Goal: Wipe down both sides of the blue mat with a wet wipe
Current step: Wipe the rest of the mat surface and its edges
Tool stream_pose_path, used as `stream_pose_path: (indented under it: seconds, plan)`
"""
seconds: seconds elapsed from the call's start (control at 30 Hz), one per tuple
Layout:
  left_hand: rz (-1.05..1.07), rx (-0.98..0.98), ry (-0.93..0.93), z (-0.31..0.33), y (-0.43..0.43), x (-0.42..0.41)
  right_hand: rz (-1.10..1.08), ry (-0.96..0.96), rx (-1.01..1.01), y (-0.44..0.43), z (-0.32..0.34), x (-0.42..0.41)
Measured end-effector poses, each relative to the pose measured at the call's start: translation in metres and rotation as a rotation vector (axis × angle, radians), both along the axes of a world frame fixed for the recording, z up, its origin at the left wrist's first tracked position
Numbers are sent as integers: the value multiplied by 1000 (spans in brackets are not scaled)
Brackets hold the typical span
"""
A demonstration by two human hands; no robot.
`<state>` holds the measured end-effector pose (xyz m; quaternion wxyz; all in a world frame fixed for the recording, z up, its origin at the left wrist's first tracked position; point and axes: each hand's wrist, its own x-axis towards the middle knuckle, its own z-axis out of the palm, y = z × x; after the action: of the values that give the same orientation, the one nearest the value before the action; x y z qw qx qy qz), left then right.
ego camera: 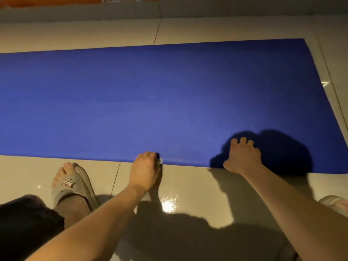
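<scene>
The blue mat [150, 95] lies flat on the tiled floor and runs out of view on the left. At its near edge my left hand [146, 168] has curled fingers around a small white wet wipe [161, 161], of which only a corner shows. My right hand [243, 157] rests on the mat near its near right corner, fingers spread and bent, fingertips pressing the surface.
Glossy beige floor tiles [188, 194] surround the mat. My left foot in a grey slipper [73, 185] stands just short of the mat's near edge. A second slipper [335, 202] shows at the right edge. A low grey wall base [244, 10] runs behind.
</scene>
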<state>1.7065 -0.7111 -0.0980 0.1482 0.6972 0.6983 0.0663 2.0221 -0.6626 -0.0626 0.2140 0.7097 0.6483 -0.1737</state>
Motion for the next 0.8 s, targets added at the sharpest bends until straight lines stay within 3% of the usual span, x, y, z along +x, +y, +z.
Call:
stream_pose_path:
  seconds: [0.07,0.13,0.37,0.5,0.7,0.8]
  plan:
    - [195,-23,-39,2,-1,-25,-26,-5,3,0,0,-2]
    - [263,-11,-87,2,-3,-25,-60,-16,23,-2,-1,-9]
    - [-122,-11,-231,-4,-3,86,-202,-42,24,-30,-19,-45]
    - [-214,30,-158,-3,10,68,-221,-48,29,-31,-22,-47]
    - [105,15,-30,1,38,-58,-313,-22,14,-26,-22,-58]
    - [250,23,-28,5,33,-76,-310,-37,-17,-28,-23,-62]
